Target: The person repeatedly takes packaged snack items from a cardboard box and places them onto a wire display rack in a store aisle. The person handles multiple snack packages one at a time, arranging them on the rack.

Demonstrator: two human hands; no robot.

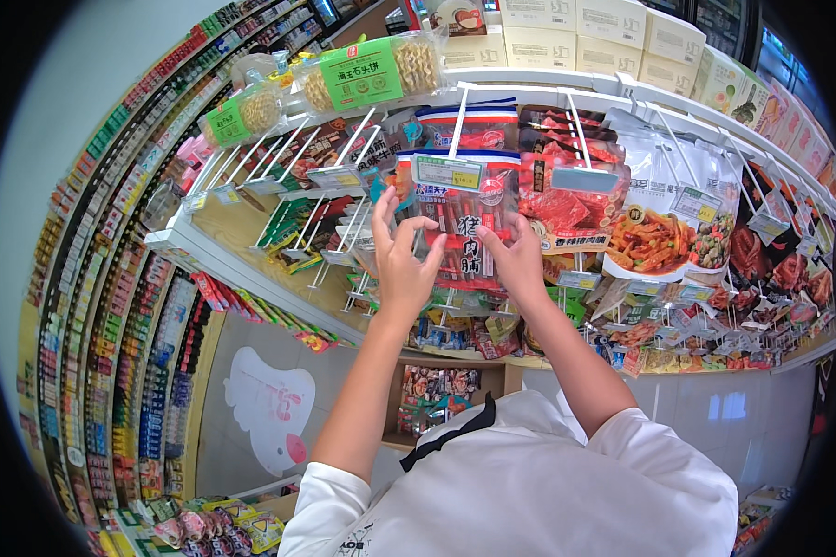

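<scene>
A clear-fronted snack bag of dried pork slices [468, 244], with a red, white and blue top band, hangs upright from a white display hook [462, 122]. My left hand [405, 259] is at the bag's lower left, fingers apart and thumb and index fingertips separated, with nothing held between them. On the other side, my right hand [519, 259] pinches the bag's right edge, thumb across the front and the other fingers partly hidden. A price tag [447, 173] on the hook's end covers part of the bag's top. Behind it hangs a similar bag [468, 129].
Red meat-snack packs [571, 198] and a large white snack pouch [669, 209] hang to the right. Noodle-cake packs [369, 73] and white boxes [609, 31] stand on top. Below is an open carton [390, 411] of packets. Long stocked shelves [111, 278] curve along the left.
</scene>
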